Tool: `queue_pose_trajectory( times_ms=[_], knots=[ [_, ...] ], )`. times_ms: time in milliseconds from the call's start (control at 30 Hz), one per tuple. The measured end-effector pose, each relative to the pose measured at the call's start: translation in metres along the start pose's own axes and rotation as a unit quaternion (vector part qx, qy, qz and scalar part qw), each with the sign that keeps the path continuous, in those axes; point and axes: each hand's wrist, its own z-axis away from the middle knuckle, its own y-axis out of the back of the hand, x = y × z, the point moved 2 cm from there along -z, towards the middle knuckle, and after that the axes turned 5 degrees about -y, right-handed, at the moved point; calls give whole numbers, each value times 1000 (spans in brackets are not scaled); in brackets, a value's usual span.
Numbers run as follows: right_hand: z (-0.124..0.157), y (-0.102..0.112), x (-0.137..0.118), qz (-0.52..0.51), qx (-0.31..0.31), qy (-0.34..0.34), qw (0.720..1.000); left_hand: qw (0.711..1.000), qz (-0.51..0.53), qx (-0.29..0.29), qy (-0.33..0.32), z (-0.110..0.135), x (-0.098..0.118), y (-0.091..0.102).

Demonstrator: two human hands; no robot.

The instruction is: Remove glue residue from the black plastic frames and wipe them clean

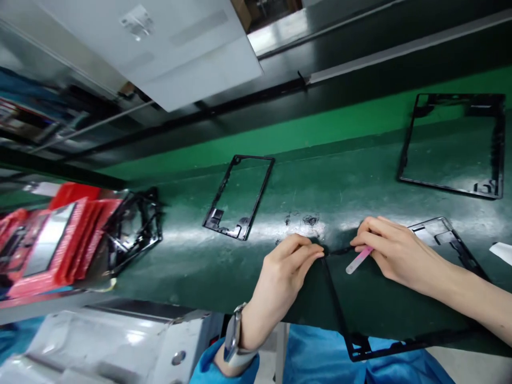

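A thin black rectangular frame (336,296) lies in front of me, its near end jutting past the bench edge over my blue-clothed lap. At its upper left corner, my left hand (288,262) is closed, thumb and fingertips pinching the frame. My right hand (394,248) is closed around a small pink and clear plastic stick (359,260), which points down and left. The fingertips of that hand are at the frame's top bar, a short way right of the left hand. The stick's other end is hidden in the fingers.
More black frames lie on the green bench (184,282): a small frame (262,198), a large frame (450,189) and a frame (466,248) partly behind my right forearm. Red bubble-wrap packs (86,234) and stacked black frames (134,226) stand left. A white panel (192,53) hangs overhead.
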Motion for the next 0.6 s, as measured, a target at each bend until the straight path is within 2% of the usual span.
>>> queue_pose_trajectory(
  times_ms=[100, 200, 267, 367, 467, 533, 600],
  knots=[
    [1, -1, 0, 4, 6, 3, 1000, 997, -63, -34, -29, 2, 0, -6],
    [1, -2, -1, 18, 12, 8, 1000, 995, -69, -76, -20, 4, -1, -3],
    [2, -2, -1, 24, 15, 10, 1000, 994, -66, -87, -7, 6, -4, 8],
    [2, -2, -1, 25, 13, 8, 1000, 996, -57, -61, 27, 11, -10, 31],
    [2, -2, -3, 29, 14, 6, 999, 997, 10, -61, 52, 10, -9, 41],
    [2, -2, -3, 32, 12, 7, 999, 991, 102, -59, 59, 3, -3, 34],
    [2, -1, -3, 34, 7, 7, 999, 967, 236, -45, 80, -7, 4, 19]
  ],
)
